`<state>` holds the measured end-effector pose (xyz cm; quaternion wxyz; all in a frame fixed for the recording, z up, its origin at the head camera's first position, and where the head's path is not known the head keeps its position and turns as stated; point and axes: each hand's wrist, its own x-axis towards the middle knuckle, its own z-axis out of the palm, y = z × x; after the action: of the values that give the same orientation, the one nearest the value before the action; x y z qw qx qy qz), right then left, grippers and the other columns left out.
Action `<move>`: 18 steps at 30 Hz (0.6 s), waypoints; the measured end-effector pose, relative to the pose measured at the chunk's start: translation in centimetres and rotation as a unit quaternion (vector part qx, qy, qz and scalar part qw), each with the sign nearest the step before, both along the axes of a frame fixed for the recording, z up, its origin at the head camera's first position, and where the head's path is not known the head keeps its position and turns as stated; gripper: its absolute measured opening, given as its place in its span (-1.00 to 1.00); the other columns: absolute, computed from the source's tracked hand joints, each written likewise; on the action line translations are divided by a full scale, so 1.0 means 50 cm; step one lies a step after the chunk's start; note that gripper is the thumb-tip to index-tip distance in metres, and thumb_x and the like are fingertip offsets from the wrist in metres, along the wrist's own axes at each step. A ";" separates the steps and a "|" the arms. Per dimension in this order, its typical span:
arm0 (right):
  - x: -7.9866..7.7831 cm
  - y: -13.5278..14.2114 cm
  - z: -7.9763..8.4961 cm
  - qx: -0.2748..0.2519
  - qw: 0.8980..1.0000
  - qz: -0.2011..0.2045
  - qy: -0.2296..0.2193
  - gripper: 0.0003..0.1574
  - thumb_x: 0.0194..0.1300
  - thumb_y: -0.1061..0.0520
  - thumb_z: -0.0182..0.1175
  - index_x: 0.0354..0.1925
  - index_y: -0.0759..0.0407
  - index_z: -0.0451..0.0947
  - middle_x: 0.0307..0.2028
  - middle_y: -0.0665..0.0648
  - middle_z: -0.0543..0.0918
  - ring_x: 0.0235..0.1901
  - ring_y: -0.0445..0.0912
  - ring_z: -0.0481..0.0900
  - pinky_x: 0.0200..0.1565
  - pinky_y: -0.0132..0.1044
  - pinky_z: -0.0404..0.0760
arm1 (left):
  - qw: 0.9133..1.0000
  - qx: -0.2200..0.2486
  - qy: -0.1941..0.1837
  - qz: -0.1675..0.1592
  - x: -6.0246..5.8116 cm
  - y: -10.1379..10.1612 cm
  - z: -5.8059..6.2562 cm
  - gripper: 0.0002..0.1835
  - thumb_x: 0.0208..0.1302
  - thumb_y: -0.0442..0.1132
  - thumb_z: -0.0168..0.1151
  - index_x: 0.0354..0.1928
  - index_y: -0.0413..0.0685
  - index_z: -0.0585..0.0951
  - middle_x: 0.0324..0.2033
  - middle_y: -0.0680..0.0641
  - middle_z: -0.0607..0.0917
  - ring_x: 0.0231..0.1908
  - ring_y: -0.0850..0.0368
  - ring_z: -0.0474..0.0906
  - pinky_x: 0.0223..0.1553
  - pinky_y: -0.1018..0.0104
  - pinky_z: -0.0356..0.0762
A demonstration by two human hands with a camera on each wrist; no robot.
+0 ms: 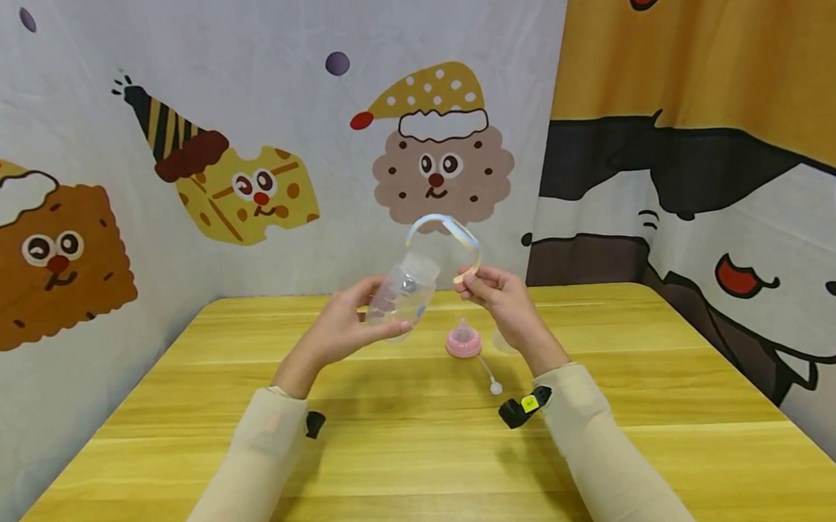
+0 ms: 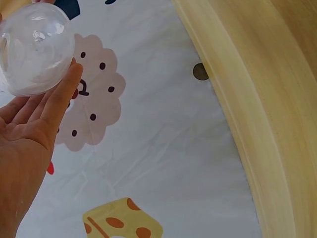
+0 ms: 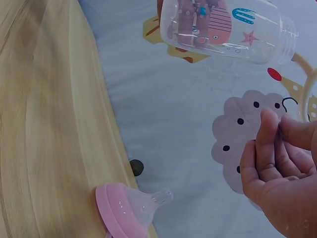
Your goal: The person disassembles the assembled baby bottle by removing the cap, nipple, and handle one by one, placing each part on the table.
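A clear baby bottle [image 1: 404,287] is tilted above the table, its open neck pointing up and to the right. My left hand [image 1: 341,320] grips it round the body, thumb on the near side; the left wrist view shows its rounded base [image 2: 37,49]. Sea-animal prints on the bottle [image 3: 230,29] show in the right wrist view. Between finger and thumb, my right hand [image 1: 503,300] pinches one end of a pale, curved band [image 1: 463,233]. The band's other end is by the bottle neck; whether it is attached there I cannot tell.
On the wooden table [image 1: 402,469] stands a pink bottle collar [image 1: 464,344] with a clear teat upward. A thin straw with a white weighted end [image 1: 496,387] trails from it. Behind my right hand, a clear round piece [image 1: 502,342] is partly hidden. A printed curtain [image 1: 343,218] hangs behind the table.
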<state>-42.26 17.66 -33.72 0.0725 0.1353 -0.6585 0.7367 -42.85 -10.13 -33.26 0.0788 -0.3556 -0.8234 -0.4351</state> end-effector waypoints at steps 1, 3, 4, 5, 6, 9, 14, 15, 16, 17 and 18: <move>0.001 -0.001 0.001 0.000 1.000 -0.002 0.000 -0.55 0.44 0.20 0.10 0.12 0.56 0.41 -0.14 0.25 0.66 -0.20 -0.15 0.65 0.00 -0.35 0.61 | 1.000 -0.003 0.002 0.002 0.000 -0.001 0.001 -0.28 0.02 0.16 0.48 0.22 0.14 0.46 0.01 -0.04 0.66 -0.02 0.03 0.60 -0.12 0.10 0.63; 0.001 -0.001 0.000 -0.001 1.000 -0.010 -0.003 -0.58 0.45 0.20 0.09 0.10 0.54 0.43 -0.20 0.17 0.68 -0.22 -0.16 0.65 -0.01 -0.35 0.61 | 1.000 -0.006 0.003 0.004 0.000 -0.003 0.001 -0.27 0.02 0.18 0.47 0.23 0.15 0.46 0.01 -0.01 0.66 -0.02 0.07 0.60 -0.12 0.12 0.63; 0.001 -0.001 -0.001 0.000 1.000 -0.015 -0.005 -0.60 0.45 0.20 0.09 0.09 0.52 0.44 -0.23 0.13 0.69 -0.23 -0.16 0.65 -0.02 -0.35 0.61 | 1.000 -0.007 0.004 0.005 0.000 -0.004 0.001 -0.26 0.02 0.19 0.47 0.23 0.15 0.45 0.01 0.00 0.66 -0.02 0.08 0.60 -0.12 0.14 0.63; 0.001 -0.001 -0.002 0.003 1.000 -0.018 -0.009 -0.61 0.45 0.19 0.08 0.08 0.50 0.45 -0.25 0.11 0.69 -0.24 -0.16 0.64 -0.02 -0.34 0.62 | 1.000 -0.007 0.004 0.006 0.000 -0.004 0.002 -0.26 0.02 0.20 0.46 0.24 0.16 0.45 0.01 0.02 0.65 -0.02 0.09 0.60 -0.13 0.15 0.63; 0.001 -0.002 -0.004 0.008 1.000 -0.022 -0.014 -0.62 0.46 0.18 0.08 0.06 0.48 0.47 -0.26 0.09 0.68 -0.25 -0.16 0.64 -0.01 -0.33 0.62 | 1.000 -0.007 0.005 0.005 0.000 -0.005 0.002 -0.25 0.02 0.21 0.46 0.24 0.16 0.45 0.01 0.03 0.65 -0.01 0.09 0.60 -0.13 0.17 0.63; -0.001 -0.004 -0.012 0.031 0.999 -0.025 -0.032 -0.64 0.46 0.15 0.08 0.03 0.44 0.49 -0.25 0.12 0.66 -0.27 -0.18 0.63 0.01 -0.28 0.62 | 1.000 -0.003 0.006 0.006 0.000 -0.007 0.002 -0.25 0.01 0.21 0.46 0.24 0.16 0.45 0.00 0.10 0.65 0.01 0.02 0.61 -0.12 0.16 0.63; -0.002 -0.015 -0.026 0.058 0.997 -0.008 -0.054 -0.65 0.46 0.12 0.09 0.01 0.40 0.51 -0.27 0.10 0.66 -0.26 -0.15 0.64 0.00 -0.21 0.63 | 1.000 0.001 0.011 0.006 0.001 -0.008 0.004 -0.23 0.01 0.22 0.46 0.25 0.12 0.45 0.04 0.02 0.65 0.01 0.00 0.61 -0.11 0.13 0.62; -0.002 -0.018 -0.029 0.063 0.996 -0.007 -0.058 -0.65 0.46 0.11 0.10 0.00 0.40 0.51 -0.27 0.10 0.66 -0.26 -0.14 0.64 -0.02 -0.21 0.64 | 1.000 0.002 0.012 0.006 0.001 -0.009 0.005 -0.22 0.01 0.22 0.46 0.25 0.11 0.45 0.04 0.00 0.65 0.01 0.02 0.62 -0.11 0.12 0.63; -0.002 -0.020 -0.031 0.070 0.996 -0.006 -0.060 -0.65 0.46 0.11 0.10 0.00 0.39 0.52 -0.28 0.11 0.66 -0.25 -0.12 0.64 -0.05 -0.22 0.65 | 1.000 0.002 0.012 0.005 0.001 -0.009 0.006 -0.21 0.01 0.23 0.46 0.26 0.10 0.44 0.05 -0.02 0.65 0.00 0.04 0.61 -0.11 0.13 0.62; -0.003 -0.022 -0.033 0.079 0.995 -0.007 -0.061 -0.65 0.45 0.10 0.11 -0.01 0.38 0.53 -0.29 0.11 0.67 -0.25 -0.10 0.64 -0.07 -0.22 0.65 | 1.000 0.001 0.013 0.006 0.001 -0.009 0.007 -0.21 0.01 0.23 0.45 0.26 0.10 0.44 0.05 -0.02 0.64 -0.01 0.07 0.61 -0.12 0.13 0.63; -0.003 -0.024 -0.035 0.088 0.994 -0.008 -0.061 -0.66 0.45 0.09 0.11 -0.02 0.37 0.54 -0.29 0.11 0.68 -0.24 -0.07 0.64 -0.09 -0.22 0.64 | 1.000 0.002 0.014 0.004 0.001 -0.010 0.008 -0.21 0.01 0.23 0.45 0.26 0.08 0.44 0.05 -0.02 0.64 -0.01 0.09 0.61 -0.12 0.14 0.63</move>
<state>-42.40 16.45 -35.48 0.0259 0.0905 -0.7251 0.6821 -42.78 -10.61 -32.86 0.0925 -0.3577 -0.8231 -0.4313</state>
